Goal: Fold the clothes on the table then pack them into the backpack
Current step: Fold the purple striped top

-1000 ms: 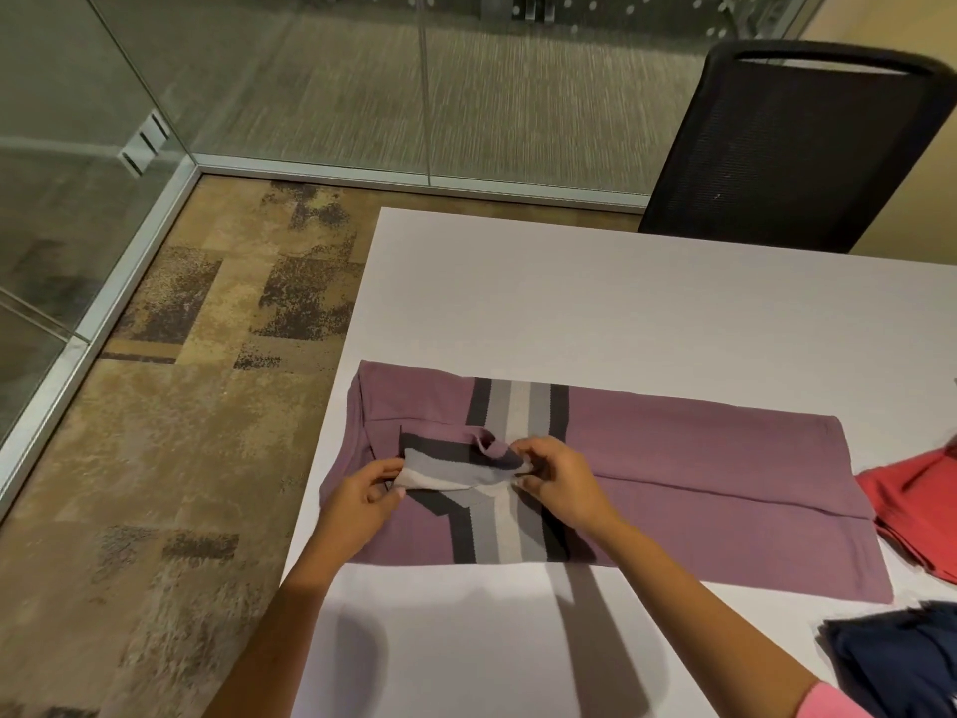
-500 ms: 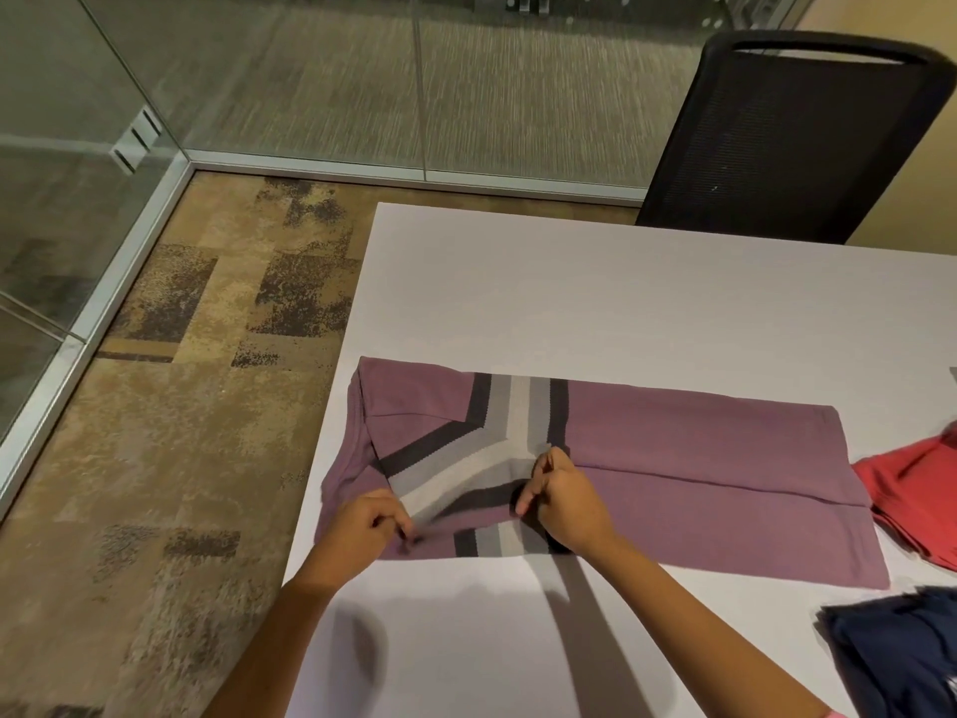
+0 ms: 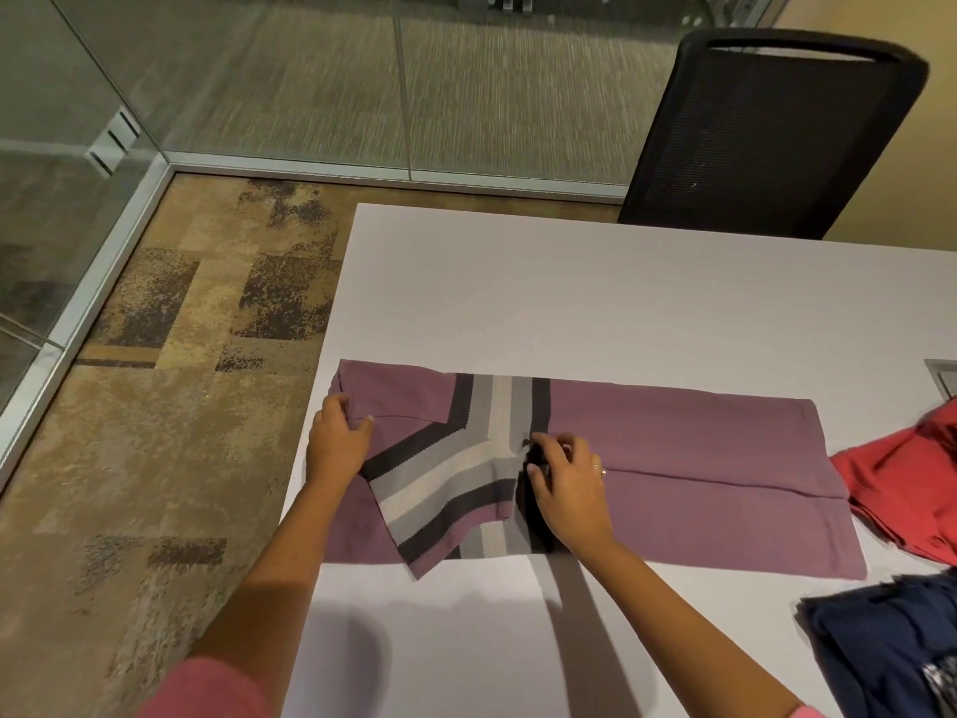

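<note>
Mauve knit shirt with grey-black stripes (image 3: 673,448) lies flat mid-frame on white bench (image 3: 595,303). Left hand (image 3: 336,443) pinches its left edge, right hand (image 3: 567,474) pinches centre fold, likely to hold the folded sleeve in place.

Left grip (image 3: 337,438) curled, right grip (image 3: 565,474) pinching, arms extended

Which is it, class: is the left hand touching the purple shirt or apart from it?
Touching: the head view shows the left hand resting on the purple shirt.
</note>
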### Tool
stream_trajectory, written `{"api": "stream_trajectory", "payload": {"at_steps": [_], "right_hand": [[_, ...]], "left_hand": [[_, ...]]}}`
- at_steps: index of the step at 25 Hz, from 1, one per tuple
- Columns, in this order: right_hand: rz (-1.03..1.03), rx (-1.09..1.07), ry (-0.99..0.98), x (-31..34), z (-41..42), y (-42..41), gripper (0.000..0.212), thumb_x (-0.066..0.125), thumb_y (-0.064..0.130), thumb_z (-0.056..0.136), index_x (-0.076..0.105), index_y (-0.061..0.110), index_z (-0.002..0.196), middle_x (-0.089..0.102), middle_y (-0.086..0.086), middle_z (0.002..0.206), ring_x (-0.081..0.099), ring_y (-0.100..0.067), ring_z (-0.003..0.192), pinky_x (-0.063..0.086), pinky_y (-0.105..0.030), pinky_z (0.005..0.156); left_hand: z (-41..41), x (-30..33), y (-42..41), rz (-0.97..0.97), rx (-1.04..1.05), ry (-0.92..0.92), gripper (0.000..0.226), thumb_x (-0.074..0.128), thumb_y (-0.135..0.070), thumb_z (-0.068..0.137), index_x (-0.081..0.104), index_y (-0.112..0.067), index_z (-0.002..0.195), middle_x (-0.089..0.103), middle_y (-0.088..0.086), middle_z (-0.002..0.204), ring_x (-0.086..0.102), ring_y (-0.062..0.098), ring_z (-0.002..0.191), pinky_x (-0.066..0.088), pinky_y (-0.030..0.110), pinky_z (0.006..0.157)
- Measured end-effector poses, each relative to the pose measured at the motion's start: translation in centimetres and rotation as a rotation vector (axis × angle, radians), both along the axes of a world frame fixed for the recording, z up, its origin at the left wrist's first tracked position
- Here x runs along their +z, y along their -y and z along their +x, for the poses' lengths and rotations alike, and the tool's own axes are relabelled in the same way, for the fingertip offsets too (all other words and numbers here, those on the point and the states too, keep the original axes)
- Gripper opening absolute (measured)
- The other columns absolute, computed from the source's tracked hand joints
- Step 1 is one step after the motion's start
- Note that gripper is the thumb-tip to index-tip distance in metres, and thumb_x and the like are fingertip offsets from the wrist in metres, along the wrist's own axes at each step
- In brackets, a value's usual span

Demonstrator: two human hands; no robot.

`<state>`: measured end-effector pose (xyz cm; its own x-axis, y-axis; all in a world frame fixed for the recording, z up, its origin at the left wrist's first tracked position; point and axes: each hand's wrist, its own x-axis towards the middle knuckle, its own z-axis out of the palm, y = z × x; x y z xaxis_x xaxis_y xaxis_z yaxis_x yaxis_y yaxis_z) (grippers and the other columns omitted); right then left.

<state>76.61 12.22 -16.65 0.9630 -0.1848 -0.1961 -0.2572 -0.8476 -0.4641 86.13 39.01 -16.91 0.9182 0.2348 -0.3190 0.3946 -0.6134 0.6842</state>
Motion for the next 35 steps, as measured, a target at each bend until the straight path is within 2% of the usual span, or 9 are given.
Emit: {"api": "stream_trajectory", "payload": {"at_steps": [5,13,18,21,24,27,29,31,35], "right_hand": [[-0.147,0.161,-0.102,-1.4,0.1,1.7,0.04,0.051,0.027,0.096,0.05,0.026,0.136,0.039,-0.011,0.14,0.039,-0.033,0.121,0.038,-0.043,0.1],[-0.197,0.086,-0.132,-2.0,0.0,2.5,0.044,0.034,0.044,0.1,0.037,0.032,0.142,0.026,-0.001,0.15,0.018,-0.027,0.139,0.029,-0.049,0.101],[-0.175,0.2,0.073,-1.4,-1.1,0.7,0.053,0.065,0.022,0.089,0.046,0.024,0.138,0.035,-0.011,0.149,0.023,-0.036,0.139,0.036,-0.059,0.098],[-0.233,0.491,0.148,-1.9,-2.0,-1.1,0.066,0.079,0.021,0.074,0.052,0.029,0.134,0.037,-0.012,0.149,0.028,-0.038,0.138,0.036,-0.057,0.098],[-0.291,0.594,0.183,-2.1,-1.9,-2.5,0.045,0.084,0.026,0.068,0.068,0.029,0.11,0.044,-0.009,0.144,0.031,-0.037,0.135,0.04,-0.054,0.096],[-0.243,0.538,0.259,-2.2,-1.3,-2.8,0.017,0.082,0.026,0.071,0.073,0.024,0.086,0.056,-0.005,0.13,0.034,-0.032,0.129,0.045,-0.052,0.087],[-0.083,0.471,0.283,-2.2,-0.4,-2.7,0.006,0.069,0.025,0.083,0.07,0.019,0.081,0.063,-0.001,0.112,0.038,-0.025,0.118,0.045,-0.05,0.081],[0.049,0.46,0.226,-1.8,0.9,-2.5,0.016,0.057,0.024,0.09,0.068,0.014,0.083,0.064,-0.001,0.096,0.044,-0.022,0.1,0.047,-0.046,0.076],[0.04,0.714,-0.109,-0.1,2.4,-1.7,0.022,0.07,0.029,0.084,0.069,0.015,0.101,0.054,0.0,0.109,0.051,-0.022,0.092,0.047,-0.038,0.079]], "left_hand": [[1.7,-0.4,-0.4,-0.083,0.064,0.071,0.039,0.058,-0.004,0.091,0.052,-0.016,0.128,0.058,0.016,0.122,0.052,0.021,0.102,0.04,0.028,0.082],[1.9,-2.1,-1.4,0.045,0.094,0.157,0.026,0.055,-0.001,0.092,0.065,-0.009,0.114,0.061,0.016,0.118,0.056,0.034,0.107,0.045,0.034,0.086],[-1.2,-1.0,0.8,0.44,-0.233,0.327,0.038,0.064,-0.014,0.086,0.056,-0.015,0.124,0.043,0.014,0.132,0.042,0.034,0.118,0.044,0.049,0.089],[-5.5,-1.2,2.1,0.368,-0.547,0.395,0.027,0.055,-0.034,0.091,0.058,-0.018,0.113,0.053,0.005,0.116,0.052,0.02,0.102,0.048,0.038,0.083],[-8.9,-2.0,1.9,0.18,-0.783,0.173,0.05,0.034,-0.069,0.087,0.054,-0.026,0.101,0.053,-0.01,0.095,0.049,0.006,0.086,0.043,0.025,0.077],[-10.4,-3.5,1.5,0.381,-0.92,0.214,0.062,0.037,-0.081,0.078,0.052,-0.029,0.109,0.053,-0.012,0.102,0.049,0.008,0.09,0.034,0.026,0.08],[-10.5,-3.7,1.6,0.475,-0.928,0.231,0.06,0.048,-0.076,0.077,0.05,-0.028,0.112,0.054,-0.008,0.105,0.052,0.012,0.092,0.036,0.028,0.078],[-10.3,-3.1,2.1,0.477,-0.895,0.185,0.047,0.055,-0.06,0.083,0.051,-0.026,0.114,0.052,-0.005,0.108,0.051,0.015,0.095,0.038,0.029,0.08],[-9.5,-2.3,1.8,0.347,-0.922,0.139,0.026,0.057,-0.036,0.09,0.054,-0.023,0.112,0.051,-0.006,0.108,0.05,0.014,0.099,0.036,0.025,0.084]]}}
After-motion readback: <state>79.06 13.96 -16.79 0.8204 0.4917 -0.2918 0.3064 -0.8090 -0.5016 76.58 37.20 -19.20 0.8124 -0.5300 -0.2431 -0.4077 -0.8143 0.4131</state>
